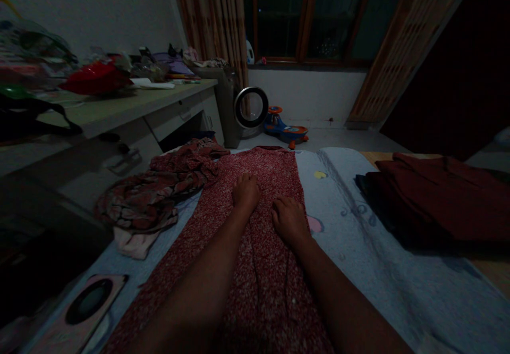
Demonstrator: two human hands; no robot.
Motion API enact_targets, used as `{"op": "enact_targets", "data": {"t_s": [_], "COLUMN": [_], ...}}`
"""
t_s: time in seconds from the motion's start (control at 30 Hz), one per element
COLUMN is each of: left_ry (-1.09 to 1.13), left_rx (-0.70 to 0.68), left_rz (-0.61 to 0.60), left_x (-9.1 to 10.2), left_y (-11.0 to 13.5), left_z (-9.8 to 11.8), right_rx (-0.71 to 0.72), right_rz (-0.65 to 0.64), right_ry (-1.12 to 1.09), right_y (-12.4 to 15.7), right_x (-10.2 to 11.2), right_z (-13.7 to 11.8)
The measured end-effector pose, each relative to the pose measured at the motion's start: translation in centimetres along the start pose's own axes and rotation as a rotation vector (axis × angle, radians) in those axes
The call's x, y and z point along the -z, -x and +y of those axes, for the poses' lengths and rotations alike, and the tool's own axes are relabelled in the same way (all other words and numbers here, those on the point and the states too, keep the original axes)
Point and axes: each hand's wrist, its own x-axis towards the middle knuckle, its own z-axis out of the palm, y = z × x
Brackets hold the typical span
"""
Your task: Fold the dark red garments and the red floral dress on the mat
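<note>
A long red speckled knit garment lies stretched out over the bed, its neckline at the far end. Two lengthwise creases run down its middle toward me. My left hand rests on the upper part of the garment, fingers together and curled down on the fabric. A little nearer and to the right, my right hand is closed on the cloth by the garment's right edge, with bent fingers. The fingertips of both hands are hidden, and the light is dim.
Crumpled patterned clothing lies to the left, touching the garment. Folded dark red clothes are stacked on the right. A pink phone-like item lies at the near left on the light blue bed cover. A cluttered desk stands beyond.
</note>
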Motion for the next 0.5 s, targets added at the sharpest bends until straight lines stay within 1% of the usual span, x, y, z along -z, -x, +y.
{"op": "enact_targets", "data": {"t_s": [0.03,0.07,0.13,0.17,0.23,0.37,0.5], "left_ry": [0.027,0.068,0.152,0.178,0.192,0.152,0.108], "left_rx": [-0.072,-0.144,-0.255,-0.283,-0.302,-0.304,-0.318], "left_rz": [0.002,-0.021,-0.107,-0.149,-0.199,-0.206,-0.200], "left_x": [0.0,-0.1,-0.6,-0.8,-1.4,-1.6,-1.3], "left_y": [0.0,0.1,0.2,0.4,0.7,1.3,2.0], "left_z": [0.3,0.6,1.0,1.2,1.4,1.5,2.0], "right_rx": [-0.003,-0.006,-0.002,0.003,0.008,-0.021,-0.086], "right_rz": [-0.005,-0.008,0.002,0.013,0.040,0.087,0.148], "right_ry": [0.000,-0.004,-0.027,-0.046,-0.094,-0.174,-0.100], "right_y": [0.0,0.0,0.0,0.0,0.0,-0.3,-0.4], "right_x": [0.0,0.0,0.0,0.0,-0.1,-0.3,-0.3], "right_z": [0.0,0.0,0.0,0.0,0.2,1.0,2.1]}}
